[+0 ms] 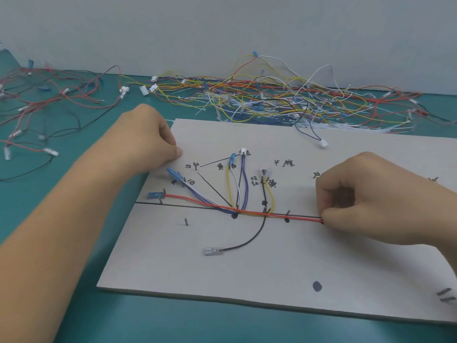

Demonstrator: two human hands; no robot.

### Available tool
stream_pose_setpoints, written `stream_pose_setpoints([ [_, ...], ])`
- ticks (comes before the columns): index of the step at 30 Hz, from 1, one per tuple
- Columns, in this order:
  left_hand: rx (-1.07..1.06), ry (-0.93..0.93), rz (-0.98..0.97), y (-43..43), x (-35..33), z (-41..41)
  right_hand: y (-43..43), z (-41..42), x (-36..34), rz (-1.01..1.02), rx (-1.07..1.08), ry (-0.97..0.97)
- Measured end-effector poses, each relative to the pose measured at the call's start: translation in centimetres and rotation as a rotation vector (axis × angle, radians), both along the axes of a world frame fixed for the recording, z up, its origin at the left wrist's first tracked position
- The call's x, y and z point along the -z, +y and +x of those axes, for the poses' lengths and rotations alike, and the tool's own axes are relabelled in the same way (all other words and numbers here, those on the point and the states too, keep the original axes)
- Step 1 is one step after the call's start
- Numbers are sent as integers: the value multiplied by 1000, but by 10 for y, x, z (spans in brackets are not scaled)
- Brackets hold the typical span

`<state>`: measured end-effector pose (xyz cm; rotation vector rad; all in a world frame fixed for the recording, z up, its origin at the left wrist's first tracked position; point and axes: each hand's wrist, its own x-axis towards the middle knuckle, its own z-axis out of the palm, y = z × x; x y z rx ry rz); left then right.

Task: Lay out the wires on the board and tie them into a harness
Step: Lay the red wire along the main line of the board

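A grey board with nails, drawn lines and handwritten labels lies on the green table. Red wires run along the board's main line from a blue terminal at the left. Yellow, white, blue and black wires branch up from the line to connectors. A black wire curves down to a clear terminal. My right hand pinches the red wires at their right end. My left hand rests curled on the board's far left corner, its thumb pressing the surface.
A big tangle of loose wires and white cable ties lies behind the board against the wall. More red and black wires spread over the table at the far left. Two nails stand at the board's right edge.
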<state>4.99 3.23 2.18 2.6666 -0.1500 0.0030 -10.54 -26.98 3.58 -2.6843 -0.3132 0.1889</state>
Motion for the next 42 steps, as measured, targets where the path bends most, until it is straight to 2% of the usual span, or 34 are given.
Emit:
stream_pose_setpoints([
  [5,47,-62,20,-5,1,-5,-2,0,0,15,3,6],
  [11,195,-148,-145,-18,-5,-18,-8,0,-3,97,27,62],
  [17,385,-56,-59,-37,8,-31,-5,0,-2,96,39,45],
  [23,515,-11,-53,-40,10,-35,-1,-2,-4,114,67,43],
  [37,522,23,-52,-34,10,-26,4,-3,-5,115,69,50],
  [42,427,3,-84,-16,0,-14,3,-2,-3,112,68,28],
])
